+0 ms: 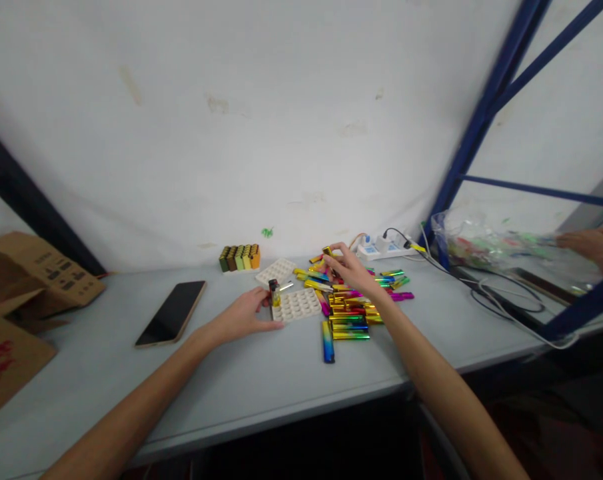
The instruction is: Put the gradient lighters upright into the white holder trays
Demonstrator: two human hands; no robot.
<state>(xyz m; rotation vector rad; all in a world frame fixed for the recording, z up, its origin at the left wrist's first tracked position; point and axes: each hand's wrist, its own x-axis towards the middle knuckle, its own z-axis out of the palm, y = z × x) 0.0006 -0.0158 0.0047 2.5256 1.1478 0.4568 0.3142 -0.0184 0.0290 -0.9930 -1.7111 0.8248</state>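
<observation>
My left hand (244,313) rests at the left edge of a white tray (301,305) with rows of round holes, thumb and fingers apart. Its fingertips are beside a small lighter (276,298) with a black top and yellowish body, which stands upright at the tray's left corner. A silvery strip (286,285) lies just right of it. My right hand (350,272) is raised over a heap of shiny rainbow-coloured lighter casings (348,327), pinching a gold and dark lighter casing (328,251). One blue-and-yellow casing (328,342) lies apart at the front.
Behind stand a second white tray (276,272) and a block of upright lighters (240,258). A phone (172,313) and cardboard boxes (46,273) are at left. A power strip (387,250), cables and a blue frame (476,133) are at right, with another person's hand (594,247) beyond.
</observation>
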